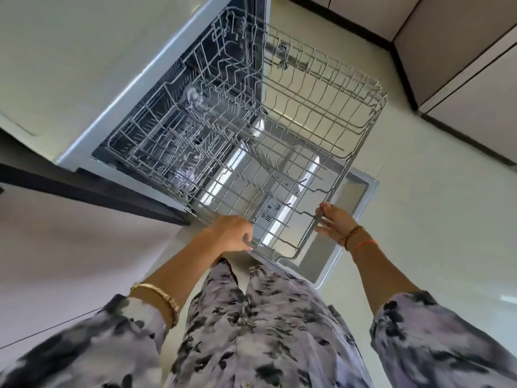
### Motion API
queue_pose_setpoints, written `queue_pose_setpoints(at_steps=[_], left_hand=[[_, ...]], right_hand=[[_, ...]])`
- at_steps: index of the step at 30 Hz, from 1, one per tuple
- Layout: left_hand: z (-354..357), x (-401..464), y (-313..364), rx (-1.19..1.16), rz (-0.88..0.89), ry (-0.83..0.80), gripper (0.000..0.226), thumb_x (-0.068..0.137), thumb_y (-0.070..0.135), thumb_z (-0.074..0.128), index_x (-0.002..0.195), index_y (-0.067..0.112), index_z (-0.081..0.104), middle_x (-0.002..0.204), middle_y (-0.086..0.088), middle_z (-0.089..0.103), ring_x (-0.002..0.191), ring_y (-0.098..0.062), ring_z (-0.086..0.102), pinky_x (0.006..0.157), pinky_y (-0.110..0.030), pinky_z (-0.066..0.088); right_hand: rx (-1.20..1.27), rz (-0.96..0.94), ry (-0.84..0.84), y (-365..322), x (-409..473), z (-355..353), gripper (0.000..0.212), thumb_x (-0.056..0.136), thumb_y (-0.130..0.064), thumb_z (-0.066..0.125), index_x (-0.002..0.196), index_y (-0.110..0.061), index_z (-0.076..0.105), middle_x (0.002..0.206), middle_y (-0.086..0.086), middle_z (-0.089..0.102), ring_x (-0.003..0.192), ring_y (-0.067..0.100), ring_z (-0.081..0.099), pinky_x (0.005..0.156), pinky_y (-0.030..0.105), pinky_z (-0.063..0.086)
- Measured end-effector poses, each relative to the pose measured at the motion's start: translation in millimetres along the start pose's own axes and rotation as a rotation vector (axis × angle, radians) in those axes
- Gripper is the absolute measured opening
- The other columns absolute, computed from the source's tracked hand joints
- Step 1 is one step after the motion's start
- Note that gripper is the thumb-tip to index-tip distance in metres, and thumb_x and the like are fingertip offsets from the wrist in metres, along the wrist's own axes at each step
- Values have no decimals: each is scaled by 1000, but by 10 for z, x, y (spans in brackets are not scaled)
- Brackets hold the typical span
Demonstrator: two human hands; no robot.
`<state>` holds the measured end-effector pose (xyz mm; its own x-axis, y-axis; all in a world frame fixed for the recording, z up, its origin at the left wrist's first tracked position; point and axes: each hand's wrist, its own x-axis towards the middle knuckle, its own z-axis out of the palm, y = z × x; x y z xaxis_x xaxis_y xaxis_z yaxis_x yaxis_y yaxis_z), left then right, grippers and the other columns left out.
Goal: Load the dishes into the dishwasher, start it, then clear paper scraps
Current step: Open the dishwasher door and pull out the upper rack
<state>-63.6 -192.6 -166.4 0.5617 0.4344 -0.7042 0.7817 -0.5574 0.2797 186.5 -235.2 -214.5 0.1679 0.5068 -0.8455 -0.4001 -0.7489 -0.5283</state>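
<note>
Dishwasher rack [293, 130] front rim gripped by left hand [230, 232], right hand [334, 219]; no legible writing.

Dishwasher interior [223, 51] dim and blurred, sleeves [84, 345] cut off below — left fingers [247, 242] partly hidden.

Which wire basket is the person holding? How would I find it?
Find the open dishwasher with its door folded down flat. The upper rack is the grey wire basket pulled out above that door, gripped at its front edge by the left hand and right hand. It sits higher than the rack still inside.
</note>
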Motion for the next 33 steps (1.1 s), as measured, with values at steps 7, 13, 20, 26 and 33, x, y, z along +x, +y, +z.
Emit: queue_pose_setpoints(at_steps=[7, 13, 20, 26, 33], left_hand=[[44, -2, 38, -53, -65, 46, 30, 85, 34, 62, 104, 11, 66, 109, -2, 64, 101, -16, 59, 92, -29, 45], [117, -28, 91, 48, -106, 123, 32, 87, 41, 58, 103, 15, 64, 103, 0, 66, 98, -15, 60, 100, -35, 38], [256, -106, 113, 22, -131, 345, 31, 88, 27, 59, 118, 21, 54, 114, 7, 60, 107, -11, 53, 105, -32, 31], [171, -352, 129, -205, -239, 669, 69, 77, 22, 70, 137, 21, 35, 132, 3, 45, 127, -16, 38, 110, -30, 22], [-67, -1047, 33, -367, -307, 1518, 47, 72, -3, 63, 113, 15, 46, 108, -12, 60, 103, -19, 46, 91, -27, 37]], right_hand=[[-45, 7, 83, 7, -13, 96, 19, 96, -26, 47, 84, -16, 57, 85, -3, 55, 95, 18, 47, 46, 26, 51], [-119, -115, 272, 93, -92, 299, 35, 95, -24, 49, 126, -7, 50, 104, 5, 51, 98, 19, 47, 78, 37, 51], [-741, -432, 509, 23, -264, 309, 53, 87, -21, 57, 134, -9, 35, 133, 14, 36, 108, 34, 52, 83, 39, 46], [-682, -1153, 392, -389, -452, 661, 38, 83, -3, 53, 120, -2, 50, 116, 15, 46, 82, 19, 52, 58, 27, 45], [-263, -1697, -268, -834, -1295, 2071, 35, 80, -2, 46, 111, -15, 41, 107, -6, 35, 76, -5, 48, 60, 6, 41]])
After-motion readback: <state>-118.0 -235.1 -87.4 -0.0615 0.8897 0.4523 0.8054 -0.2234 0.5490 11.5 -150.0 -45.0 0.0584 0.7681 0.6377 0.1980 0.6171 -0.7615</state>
